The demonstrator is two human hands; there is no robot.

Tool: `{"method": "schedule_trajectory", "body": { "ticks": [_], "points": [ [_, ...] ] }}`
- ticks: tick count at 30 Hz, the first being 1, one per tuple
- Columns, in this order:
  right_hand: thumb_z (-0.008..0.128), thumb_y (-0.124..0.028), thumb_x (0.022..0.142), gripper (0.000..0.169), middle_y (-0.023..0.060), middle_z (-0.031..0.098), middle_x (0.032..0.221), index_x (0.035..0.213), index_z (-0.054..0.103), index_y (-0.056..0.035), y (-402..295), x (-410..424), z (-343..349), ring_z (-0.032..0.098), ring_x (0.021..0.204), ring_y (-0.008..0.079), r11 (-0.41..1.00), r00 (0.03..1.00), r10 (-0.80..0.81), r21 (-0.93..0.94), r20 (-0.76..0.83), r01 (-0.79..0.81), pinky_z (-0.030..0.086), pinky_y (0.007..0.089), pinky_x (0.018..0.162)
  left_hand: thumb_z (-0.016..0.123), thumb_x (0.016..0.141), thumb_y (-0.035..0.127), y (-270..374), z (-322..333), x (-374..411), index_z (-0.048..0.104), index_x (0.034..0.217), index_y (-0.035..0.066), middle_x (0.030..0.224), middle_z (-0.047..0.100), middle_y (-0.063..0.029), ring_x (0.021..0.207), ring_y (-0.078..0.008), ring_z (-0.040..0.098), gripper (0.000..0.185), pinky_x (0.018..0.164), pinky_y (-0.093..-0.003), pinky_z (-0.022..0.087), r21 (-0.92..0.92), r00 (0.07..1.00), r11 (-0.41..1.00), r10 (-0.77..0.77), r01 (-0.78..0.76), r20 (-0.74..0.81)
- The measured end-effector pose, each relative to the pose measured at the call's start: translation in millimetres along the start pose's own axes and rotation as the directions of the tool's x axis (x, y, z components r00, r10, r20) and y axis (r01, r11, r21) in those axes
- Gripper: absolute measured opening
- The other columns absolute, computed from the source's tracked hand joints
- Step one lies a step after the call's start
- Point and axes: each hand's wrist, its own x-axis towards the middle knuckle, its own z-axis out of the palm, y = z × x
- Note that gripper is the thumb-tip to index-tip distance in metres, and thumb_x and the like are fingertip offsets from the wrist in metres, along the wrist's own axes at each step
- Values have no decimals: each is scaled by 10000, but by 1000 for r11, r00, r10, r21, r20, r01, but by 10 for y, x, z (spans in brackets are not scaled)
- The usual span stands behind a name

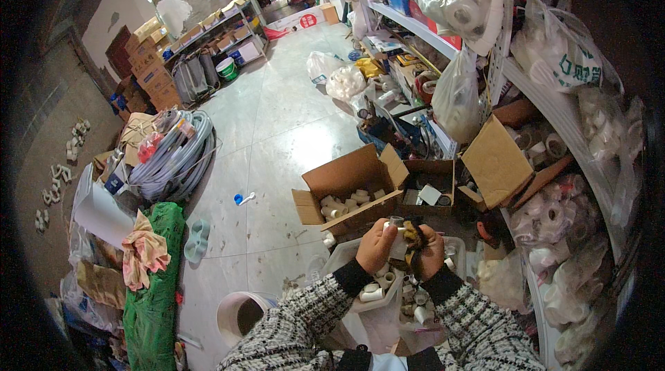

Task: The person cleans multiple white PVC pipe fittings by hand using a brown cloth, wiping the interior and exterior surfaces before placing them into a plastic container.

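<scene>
My left hand point(376, 247) grips a white plastic pipe fitting point(399, 247) with a greyish, shiny end at its top. In my right hand point(432, 253) is a dark brown and yellowish cloth or pad point(414, 238), pressed against the fitting's right side. Both hands are close together above a translucent plastic bin point(382, 302). White pipe fittings point(372, 293) lie in the bin, and more small fittings point(422, 314) lie to its right. My fingers partly hide the held fitting.
Ahead stands an open cardboard box point(358, 223) of white fittings, beside a smaller box point(430, 210). Shelving point(556, 106) with bagged fittings rises at the right. At left lie a coil of grey pipe point(176, 158) and a green wrapped bundle point(150, 298). A white bucket point(228, 314) stands near my left sleeve.
</scene>
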Motion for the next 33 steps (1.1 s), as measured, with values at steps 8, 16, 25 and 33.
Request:
{"method": "schedule_trajectory", "body": {
  "ticks": [8, 16, 25, 33],
  "points": [
    [384, -259, 904, 270, 54, 584, 937, 975, 559, -65, 38, 6, 112, 558, 871, 195, 537, 858, 460, 698, 228, -473, 447, 328, 823, 363, 883, 469, -98, -41, 4, 504, 929, 27, 783, 522, -52, 711, -134, 500, 467, 649, -246, 398, -70, 1000, 997, 26, -25, 12],
    [663, -179, 611, 259, 114, 476, 718, 825, 555, -80, -226, -72, 105, 496, 694, 312, 827, 957, -290, -503, -3, 249, 408, 395, 589, 286, 912, 439, 2, 30, 71, 513, 958, 47, 808, 491, -51, 694, -127, 465, 456, 631, -243, 393, -565, 859, 650, -429, 509, 281],
    [662, -120, 568, 230, 126, 494, 776, 783, 597, -71, -389, 1, 76, 515, 692, 307, 637, 816, -507, -519, 276, 571, 418, 382, 581, 370, 905, 373, -481, -43, 90, 493, 982, 21, 815, 529, -73, 727, -174, 502, 381, 639, -290, 417, 62, 991, 991, 112, -117, 66],
    [596, -276, 783, 336, 85, 543, 1021, 1043, 520, -77, 25, -21, 68, 525, 964, 227, 959, 940, 101, -284, 325, -5, 417, 320, 837, 500, 818, 461, 76, -92, -40, 503, 919, 2, 798, 525, -126, 713, -233, 530, 470, 656, -306, 422, 150, 970, 960, 242, -236, -20]
  ]
}}
